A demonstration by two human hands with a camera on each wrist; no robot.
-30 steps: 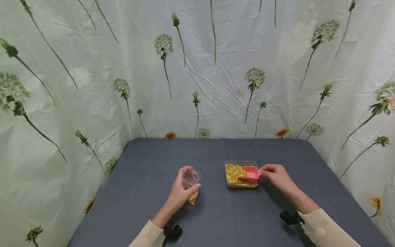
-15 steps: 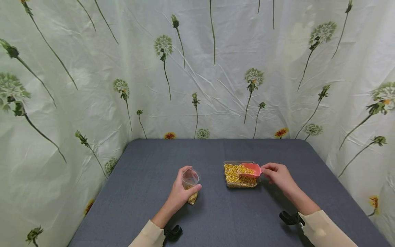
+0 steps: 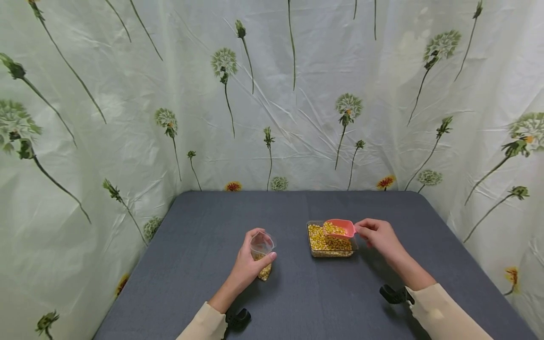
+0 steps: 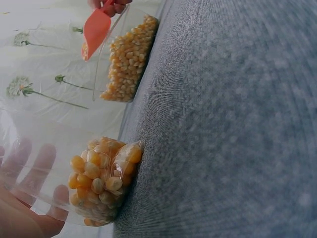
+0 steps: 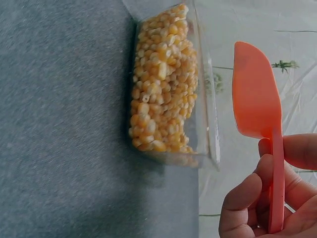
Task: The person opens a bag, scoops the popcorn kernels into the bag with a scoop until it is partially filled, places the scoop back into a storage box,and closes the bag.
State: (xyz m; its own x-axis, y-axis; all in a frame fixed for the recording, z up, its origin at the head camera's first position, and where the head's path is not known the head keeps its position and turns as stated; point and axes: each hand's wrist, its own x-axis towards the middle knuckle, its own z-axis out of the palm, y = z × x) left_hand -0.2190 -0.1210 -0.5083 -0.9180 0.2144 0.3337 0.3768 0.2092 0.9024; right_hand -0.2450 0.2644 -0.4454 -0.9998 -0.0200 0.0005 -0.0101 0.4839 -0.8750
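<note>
My left hand [image 3: 250, 259] curls its fingers and thumb round a clear plastic bag [image 3: 262, 243], whose mouth faces up. Corn kernels [image 4: 101, 181] fill the bag's lower part, which sits at the table surface. With my right hand [image 3: 378, 236] I grip the handle of a pinkish-red scoop [image 5: 257, 94]. In the head view the scoop carries a heap of corn kernels [image 3: 333, 228]. It is raised over a clear rectangular container [image 5: 213, 124] that holds many more kernels, as both wrist views show.
A dark grey cloth-covered table [image 3: 238, 208] lies under everything. Behind it hangs a pale curtain [image 3: 306, 118] printed with dandelions. A black strap piece [image 3: 239, 320] hangs at the left wrist and a similar black piece [image 3: 393, 294] at the right.
My right hand has lifted the scoop up out of the kernels and slightly left, now loaded with corn. The left hand and bag have stayed in place.
</note>
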